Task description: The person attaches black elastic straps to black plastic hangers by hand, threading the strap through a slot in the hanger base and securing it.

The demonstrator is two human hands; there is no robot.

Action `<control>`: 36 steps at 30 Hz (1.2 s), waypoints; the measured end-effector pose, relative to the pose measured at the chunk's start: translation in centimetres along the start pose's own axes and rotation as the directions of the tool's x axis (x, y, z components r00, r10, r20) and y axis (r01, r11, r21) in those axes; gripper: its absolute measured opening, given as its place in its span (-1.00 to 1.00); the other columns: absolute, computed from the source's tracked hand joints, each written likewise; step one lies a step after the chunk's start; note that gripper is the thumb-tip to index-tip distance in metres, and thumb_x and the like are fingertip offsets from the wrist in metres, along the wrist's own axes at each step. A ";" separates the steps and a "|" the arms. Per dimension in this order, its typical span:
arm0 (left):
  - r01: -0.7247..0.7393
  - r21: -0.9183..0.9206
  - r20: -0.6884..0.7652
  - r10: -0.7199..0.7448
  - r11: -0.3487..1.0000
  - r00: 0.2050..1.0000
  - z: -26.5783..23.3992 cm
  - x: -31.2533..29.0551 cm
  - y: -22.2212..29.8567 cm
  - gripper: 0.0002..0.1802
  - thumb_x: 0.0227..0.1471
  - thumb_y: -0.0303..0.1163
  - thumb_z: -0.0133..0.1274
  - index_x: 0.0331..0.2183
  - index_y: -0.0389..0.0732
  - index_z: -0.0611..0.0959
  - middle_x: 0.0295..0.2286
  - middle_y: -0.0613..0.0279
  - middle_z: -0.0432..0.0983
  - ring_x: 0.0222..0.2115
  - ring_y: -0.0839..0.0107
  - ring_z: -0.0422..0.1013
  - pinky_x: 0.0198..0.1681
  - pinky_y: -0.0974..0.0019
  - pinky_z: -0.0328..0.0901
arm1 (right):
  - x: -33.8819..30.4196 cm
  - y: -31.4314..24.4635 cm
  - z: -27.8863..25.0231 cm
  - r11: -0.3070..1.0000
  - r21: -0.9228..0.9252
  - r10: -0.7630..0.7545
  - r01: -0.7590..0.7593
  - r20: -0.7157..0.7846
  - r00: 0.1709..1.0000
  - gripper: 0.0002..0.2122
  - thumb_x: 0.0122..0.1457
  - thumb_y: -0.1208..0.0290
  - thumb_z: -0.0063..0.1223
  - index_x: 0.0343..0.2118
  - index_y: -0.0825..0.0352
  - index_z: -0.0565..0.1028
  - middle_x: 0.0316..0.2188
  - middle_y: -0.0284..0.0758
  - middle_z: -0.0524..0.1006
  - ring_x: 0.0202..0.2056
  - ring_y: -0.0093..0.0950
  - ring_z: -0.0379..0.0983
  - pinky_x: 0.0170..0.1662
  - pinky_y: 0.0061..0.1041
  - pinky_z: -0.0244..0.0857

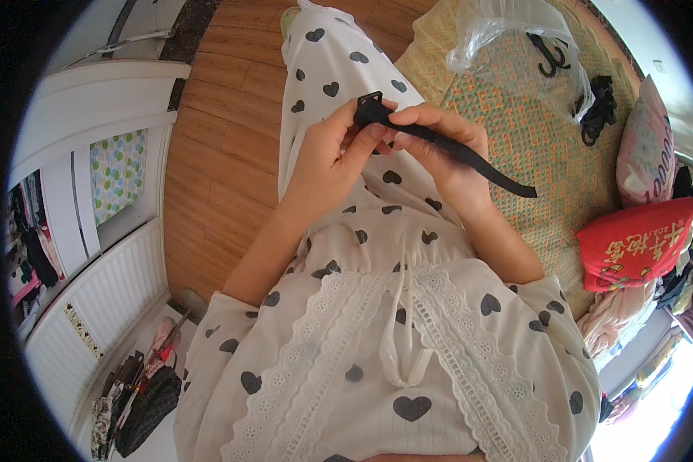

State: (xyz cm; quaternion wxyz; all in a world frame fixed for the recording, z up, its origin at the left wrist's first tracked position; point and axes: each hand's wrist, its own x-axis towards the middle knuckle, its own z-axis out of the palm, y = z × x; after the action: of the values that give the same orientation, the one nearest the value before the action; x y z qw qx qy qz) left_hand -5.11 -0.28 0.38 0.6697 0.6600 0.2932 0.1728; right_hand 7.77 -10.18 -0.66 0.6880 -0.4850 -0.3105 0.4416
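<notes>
Above my lap, both hands meet on a black strap with a black rectangular loop or buckle at its far end. My left hand is closed on the buckle end, thumb pressing on the strap from the near side. My right hand pinches the strap just to the right of it, the thumb lying along the top. The strap's loose tail runs over my right hand and hangs past it, to the right. Fingers hide part of the buckle. Beneath is my white dress with dark hearts.
At the right lies a patterned cover, with a clear plastic bag, black hook-shaped pieces and a tangle of black parts. A red cushion and a pale pink cushion sit beyond. Wooden floor and white cabinets are left.
</notes>
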 end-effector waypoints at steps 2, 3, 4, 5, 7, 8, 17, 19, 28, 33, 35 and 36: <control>-0.005 0.014 -0.001 0.005 1.000 1.000 0.0 0.0 -0.1 -0.79 0.14 -0.46 -0.10 -0.18 -0.32 0.50 -0.46 0.27 0.52 -0.47 0.58 0.43 -0.37 0.50 0.33 | 0.0 -0.1 0.0 1.000 0.019 0.006 -0.005 -0.015 1.000 -0.84 0.05 0.65 0.09 -0.27 0.45 0.52 -0.32 -0.28 0.55 -0.32 -0.59 0.47 -0.20 -0.62 0.39; -0.011 0.029 -0.003 0.011 1.000 1.000 -0.1 0.0 -0.2 -0.79 0.13 -0.46 -0.09 -0.19 -0.32 0.51 -0.46 0.27 0.52 -0.47 0.57 0.44 -0.38 0.50 0.33 | 0.0 -0.2 0.0 1.000 -0.025 -0.006 0.005 -0.035 0.999 -0.85 0.04 0.66 0.09 -0.28 0.45 0.51 -0.31 -0.27 0.55 -0.32 -0.58 0.48 -0.21 -0.62 0.39; -0.010 0.029 -0.004 0.010 1.000 1.000 0.0 0.0 -0.3 -0.79 0.13 -0.46 -0.09 -0.19 -0.32 0.51 -0.46 0.27 0.52 -0.47 0.57 0.44 -0.38 0.50 0.33 | 0.0 -0.3 0.1 0.998 -0.068 -0.018 0.014 -0.054 0.998 -0.85 0.04 0.66 0.09 -0.28 0.46 0.51 -0.30 -0.26 0.56 -0.33 -0.57 0.49 -0.22 -0.62 0.39; -0.028 0.048 -0.017 0.029 0.998 0.999 0.0 0.0 -0.4 -0.78 0.13 -0.44 -0.09 -0.19 -0.31 0.51 -0.47 0.26 0.53 -0.48 0.57 0.44 -0.40 0.50 0.32 | -0.1 -0.4 0.1 0.998 -0.068 -0.018 0.014 -0.054 0.998 -0.85 0.04 0.66 0.09 -0.28 0.46 0.51 -0.30 -0.26 0.56 -0.33 -0.57 0.49 -0.22 -0.62 0.39; -0.045 0.066 -0.031 0.047 0.997 0.998 0.0 0.0 -0.5 -0.77 0.14 -0.41 -0.08 -0.19 -0.31 0.51 -0.48 0.25 0.53 -0.48 0.56 0.44 -0.41 0.50 0.31 | -0.1 -0.6 0.1 0.971 -0.222 -0.094 0.089 -0.012 0.995 -0.86 0.04 0.67 0.09 -0.30 0.46 0.50 -0.30 -0.24 0.55 -0.33 -0.54 0.51 -0.22 -0.62 0.39; -0.067 0.103 -0.038 0.071 0.992 0.997 0.0 0.0 -0.5 -0.76 0.14 -0.38 -0.09 -0.20 -0.31 0.52 -0.49 0.25 0.53 -0.49 0.56 0.44 -0.42 0.50 0.31 | -0.2 -0.5 0.1 0.971 -0.222 -0.094 0.089 -0.012 0.996 -0.86 0.04 0.67 0.09 -0.30 0.46 0.50 -0.30 -0.24 0.55 -0.33 -0.54 0.51 -0.22 -0.62 0.39; -0.136 0.183 -0.029 0.143 0.974 0.989 0.1 0.0 0.0 -0.70 0.18 -0.30 -0.16 -0.21 -0.31 0.54 -0.55 0.25 0.51 -0.54 0.56 0.40 -0.43 0.50 0.29 | 0.3 0.5 0.3 0.943 -0.215 -0.274 0.253 -0.075 0.959 -0.87 -0.03 0.71 0.13 -0.38 0.44 0.50 -0.38 -0.27 0.55 -0.36 -0.55 0.52 -0.31 -0.61 0.42; -0.142 0.195 -0.039 0.153 0.970 0.987 0.4 0.0 0.2 -0.69 0.18 -0.29 -0.16 -0.21 -0.31 0.54 -0.55 0.25 0.51 -0.54 0.56 0.39 -0.43 0.51 0.29 | 0.5 0.8 -0.2 0.862 -0.383 -0.368 0.333 -0.021 0.929 -0.85 -0.11 0.70 0.19 -0.43 0.41 0.51 -0.44 -0.28 0.54 -0.42 -0.52 0.52 -0.35 -0.61 0.41; -0.157 0.135 -0.127 0.174 0.978 0.977 0.5 0.0 -0.3 -0.64 0.17 -0.23 -0.13 -0.29 -0.34 0.61 -0.55 0.25 0.52 -0.55 0.56 0.38 -0.46 0.50 0.27 | 0.8 0.3 0.0 0.720 -0.529 -0.501 0.449 0.052 0.864 -0.81 -0.21 0.65 0.25 -0.48 0.34 0.50 -0.51 -0.29 0.51 -0.50 -0.45 0.47 -0.43 -0.57 0.34; -0.245 0.155 -0.122 0.265 0.957 0.956 0.5 0.2 -0.4 -0.66 0.16 -0.25 -0.09 -0.29 -0.34 0.61 -0.52 0.24 0.55 -0.54 0.55 0.39 -0.46 0.49 0.27 | 0.6 0.2 0.0 0.703 -0.541 -0.512 0.462 0.066 0.856 -0.82 -0.21 0.66 0.23 -0.48 0.33 0.51 -0.55 -0.30 0.48 -0.53 -0.45 0.45 -0.47 -0.54 0.33; -0.248 0.138 -0.115 0.264 0.959 0.958 0.7 0.1 -0.1 -0.66 0.16 -0.25 -0.09 -0.29 -0.34 0.61 -0.52 0.24 0.55 -0.53 0.55 0.39 -0.46 0.49 0.27 | 0.7 0.3 0.0 0.688 -0.549 -0.529 0.475 0.068 0.846 -0.80 -0.22 0.66 0.23 -0.47 0.33 0.51 -0.55 -0.31 0.47 -0.53 -0.44 0.45 -0.48 -0.53 0.32; -0.251 0.121 -0.109 0.264 0.961 0.958 0.7 0.0 0.0 -0.66 0.16 -0.26 -0.09 -0.29 -0.35 0.61 -0.51 0.25 0.54 -0.53 0.55 0.39 -0.45 0.49 0.27 | 0.7 0.5 -0.1 0.627 -0.586 -0.568 0.514 0.108 0.816 -0.78 -0.24 0.65 0.24 -0.45 0.32 0.52 -0.56 -0.32 0.47 -0.54 -0.43 0.44 -0.48 -0.52 0.31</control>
State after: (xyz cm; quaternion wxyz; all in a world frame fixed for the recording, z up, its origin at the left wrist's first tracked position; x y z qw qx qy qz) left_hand -4.67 -0.87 0.35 0.5863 0.7150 0.2545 0.2833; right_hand 8.01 -9.47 -1.14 0.6152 -0.5767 -0.5325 0.0738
